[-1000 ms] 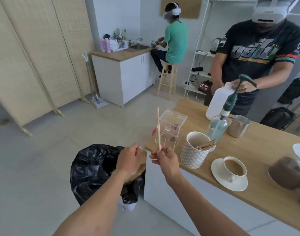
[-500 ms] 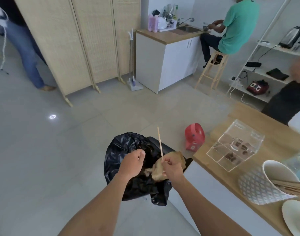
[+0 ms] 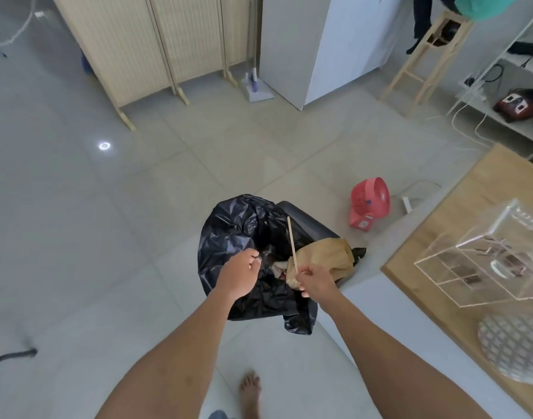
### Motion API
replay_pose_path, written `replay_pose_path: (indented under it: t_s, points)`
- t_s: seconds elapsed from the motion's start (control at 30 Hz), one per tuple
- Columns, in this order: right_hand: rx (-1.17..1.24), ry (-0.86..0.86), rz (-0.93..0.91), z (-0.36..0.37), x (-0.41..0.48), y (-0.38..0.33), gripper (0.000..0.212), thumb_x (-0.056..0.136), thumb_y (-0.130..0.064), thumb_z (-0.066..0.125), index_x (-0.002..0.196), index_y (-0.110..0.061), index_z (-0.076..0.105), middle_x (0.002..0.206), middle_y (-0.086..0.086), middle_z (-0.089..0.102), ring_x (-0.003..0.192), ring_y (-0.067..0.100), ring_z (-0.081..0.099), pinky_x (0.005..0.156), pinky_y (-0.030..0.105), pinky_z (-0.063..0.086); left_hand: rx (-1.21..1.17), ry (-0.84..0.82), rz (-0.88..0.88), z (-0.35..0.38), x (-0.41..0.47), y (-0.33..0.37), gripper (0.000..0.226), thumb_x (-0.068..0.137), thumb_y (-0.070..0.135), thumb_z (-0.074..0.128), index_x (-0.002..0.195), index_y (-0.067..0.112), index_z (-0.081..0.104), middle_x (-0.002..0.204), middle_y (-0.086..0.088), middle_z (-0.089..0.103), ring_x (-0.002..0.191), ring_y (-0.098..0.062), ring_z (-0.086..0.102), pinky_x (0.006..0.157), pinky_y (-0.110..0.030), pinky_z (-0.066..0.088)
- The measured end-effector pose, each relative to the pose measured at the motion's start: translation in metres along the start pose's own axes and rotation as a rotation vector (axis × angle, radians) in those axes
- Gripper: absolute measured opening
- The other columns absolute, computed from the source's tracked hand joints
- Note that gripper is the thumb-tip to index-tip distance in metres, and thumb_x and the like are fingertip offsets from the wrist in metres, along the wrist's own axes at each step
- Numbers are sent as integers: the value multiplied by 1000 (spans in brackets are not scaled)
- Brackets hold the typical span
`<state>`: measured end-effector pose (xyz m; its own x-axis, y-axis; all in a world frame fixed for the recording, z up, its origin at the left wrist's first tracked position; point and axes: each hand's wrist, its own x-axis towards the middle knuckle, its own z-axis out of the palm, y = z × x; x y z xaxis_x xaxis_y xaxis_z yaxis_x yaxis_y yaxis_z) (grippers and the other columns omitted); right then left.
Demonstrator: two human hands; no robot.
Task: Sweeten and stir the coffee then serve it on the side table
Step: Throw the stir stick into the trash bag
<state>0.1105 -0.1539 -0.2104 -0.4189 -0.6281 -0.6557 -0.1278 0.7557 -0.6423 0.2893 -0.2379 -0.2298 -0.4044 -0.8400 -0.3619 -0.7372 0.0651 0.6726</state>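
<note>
My right hand (image 3: 315,281) pinches the lower end of a thin wooden stir stick (image 3: 292,243), which points up. The stick stands over a bin lined with a black bag (image 3: 232,231) on the floor. Just left of it, my left hand (image 3: 239,275) hovers over the bin's opening with its fingers curled and tips together; I cannot see anything in it. A crumpled brown paper bag (image 3: 325,255) lies inside the bin under my right hand. The coffee cup is out of view.
The wooden counter (image 3: 477,201) runs along the right, with a clear acrylic box (image 3: 486,258) and a patterned white cup (image 3: 516,349) on it. A red fan (image 3: 369,202) sits on the floor beyond the bin. My bare foot (image 3: 250,391) is below.
My view has swung down and left from the counter to the bin. Both hands have moved over the bin, and the right one still holds the stick.
</note>
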Motion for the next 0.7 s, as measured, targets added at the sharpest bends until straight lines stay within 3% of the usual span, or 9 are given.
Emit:
replay_pose_path:
  t_s: [0.2,0.53,0.63,0.7]
  points:
    - [-8,-111,108,24,19,14,17,94,-3,54,80,-10,58,66,3,47,55,14,40,51,24,36,2,-49,-86,9,6,-27,36,102,30,40,131,17,56,125,-6,65,114,-24,60,100,-40,47]
    - [-9,-143,183,45,61,23,9,95,-2,55,88,-7,59,66,3,45,53,12,39,48,21,32,8,-106,-140,21,25,-55,37,102,29,38,130,15,57,126,-5,65,115,-23,59,100,-40,46]
    - [11,-118,182,44,75,24,13,94,-5,57,106,-8,59,76,6,51,62,14,46,55,22,42,1,-115,-156,26,31,-56,38,102,29,37,131,16,57,126,-6,65,116,-23,59,101,-40,46]
    - [14,-100,226,43,83,30,22,93,-12,61,114,-14,53,84,6,55,77,20,56,74,32,55,9,-120,-156,30,33,-57,37,102,30,36,130,16,56,126,-6,65,115,-23,59,99,-40,47]
